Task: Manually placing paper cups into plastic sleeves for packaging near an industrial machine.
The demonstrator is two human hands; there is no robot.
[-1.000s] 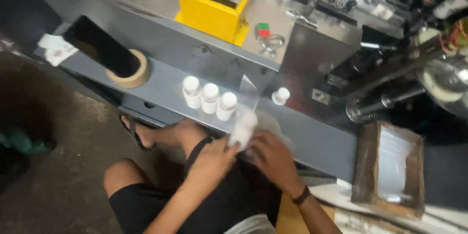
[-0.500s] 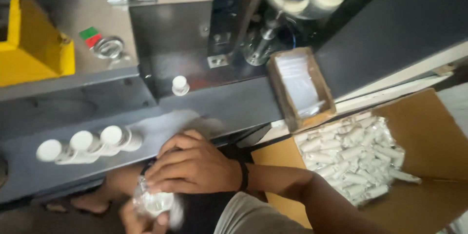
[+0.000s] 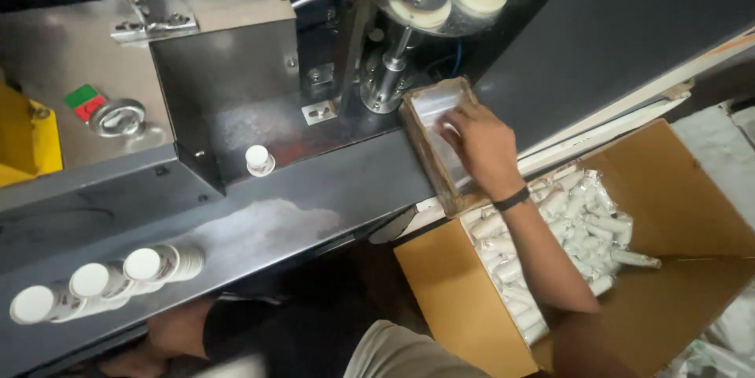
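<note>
Wooden tray [image 3: 415,121] sits left of cardboard box [image 3: 692,189], bottles [image 3: 98,280] far left.

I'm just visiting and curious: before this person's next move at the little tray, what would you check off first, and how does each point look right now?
1. Right hand has reached the small wooden tray: ok, fingers are inside it.
2. Clear plastic bags in the tray: cannot tell, the hand covers most of the pale contents.
3. Left hand's grip: cannot tell, it is not clearly in view.
4. Row of three white capped bottles within reach on the grey metal ledge: ok, lying on their sides together.
5. Open brown cardboard box has room: ok, wrapped white bottles fill only part.
6. Single white bottle stable: ok, standing upright alone.
</note>
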